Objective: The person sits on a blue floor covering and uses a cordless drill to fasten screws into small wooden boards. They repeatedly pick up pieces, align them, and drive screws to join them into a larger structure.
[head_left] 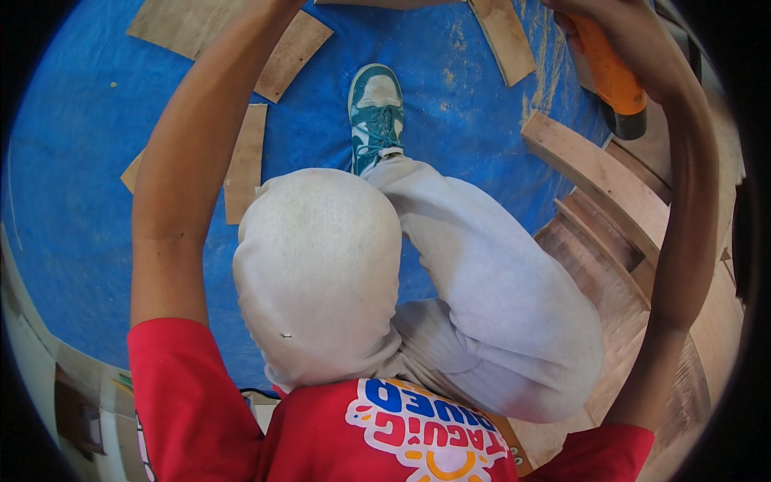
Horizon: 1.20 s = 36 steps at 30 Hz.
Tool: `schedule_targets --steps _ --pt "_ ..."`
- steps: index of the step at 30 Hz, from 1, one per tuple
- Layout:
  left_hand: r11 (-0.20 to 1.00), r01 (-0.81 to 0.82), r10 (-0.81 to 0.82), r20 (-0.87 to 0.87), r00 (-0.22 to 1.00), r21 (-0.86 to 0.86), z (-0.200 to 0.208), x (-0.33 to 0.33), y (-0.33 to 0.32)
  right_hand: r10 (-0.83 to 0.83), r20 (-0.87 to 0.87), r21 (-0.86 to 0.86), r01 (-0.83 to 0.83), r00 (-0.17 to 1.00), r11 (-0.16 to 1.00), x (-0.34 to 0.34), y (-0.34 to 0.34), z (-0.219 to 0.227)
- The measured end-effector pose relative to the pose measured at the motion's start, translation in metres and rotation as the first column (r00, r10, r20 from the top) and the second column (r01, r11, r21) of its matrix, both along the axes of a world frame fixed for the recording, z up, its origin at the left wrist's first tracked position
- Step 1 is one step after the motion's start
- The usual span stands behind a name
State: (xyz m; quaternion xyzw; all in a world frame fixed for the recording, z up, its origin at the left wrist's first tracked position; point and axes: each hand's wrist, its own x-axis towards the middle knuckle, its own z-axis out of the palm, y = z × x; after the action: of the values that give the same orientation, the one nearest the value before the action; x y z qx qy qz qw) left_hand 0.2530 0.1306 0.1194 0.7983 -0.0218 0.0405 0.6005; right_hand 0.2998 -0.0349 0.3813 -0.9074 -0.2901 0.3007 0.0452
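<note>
My right hand (pixel 596 11) shows only partly at the top right edge, closed around an orange power tool (pixel 612 74) whose black end (pixel 627 124) points down toward the wooden pieces. My right forearm curves along the right side of the view. My left arm (pixel 186 161) reaches up past the top edge, so my left hand is out of view. Below the arms are my bent knees in light grey trousers (pixel 321 265) and my foot in a teal and white sneaker (pixel 375 112).
A blue tarp (pixel 80 177) covers the floor, dusted with sawdust near the top right. Curved plywood pieces lie on it: one by my left arm (pixel 245 161), one at the top (pixel 504 36). A layered curved wooden structure (pixel 598 181) stands at the right.
</note>
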Motion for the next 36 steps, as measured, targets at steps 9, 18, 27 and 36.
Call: schedule_targets --steps 9,18,27,36 --pt "0.997 0.062 -0.06 0.036 0.998 -0.051 -0.002 0.001 0.003 0.092 0.13 0.018 -0.095 0.987 0.995 -0.012 -0.007 -0.004" --pt "0.994 0.085 -0.084 0.027 0.996 -0.069 -0.005 0.003 0.004 0.004 0.096 -0.079 0.004 0.995 0.997 -0.011 0.011 -0.003" --pt "0.995 0.093 -0.093 0.002 0.996 -0.029 -0.002 0.003 0.005 0.124 0.108 0.015 -0.126 0.986 0.992 -0.011 0.0 -0.005" --pt "0.995 0.095 -0.094 0.046 0.995 -0.015 -0.005 0.004 0.003 0.042 -0.014 0.009 -0.042 0.999 0.999 -0.004 0.002 0.004"
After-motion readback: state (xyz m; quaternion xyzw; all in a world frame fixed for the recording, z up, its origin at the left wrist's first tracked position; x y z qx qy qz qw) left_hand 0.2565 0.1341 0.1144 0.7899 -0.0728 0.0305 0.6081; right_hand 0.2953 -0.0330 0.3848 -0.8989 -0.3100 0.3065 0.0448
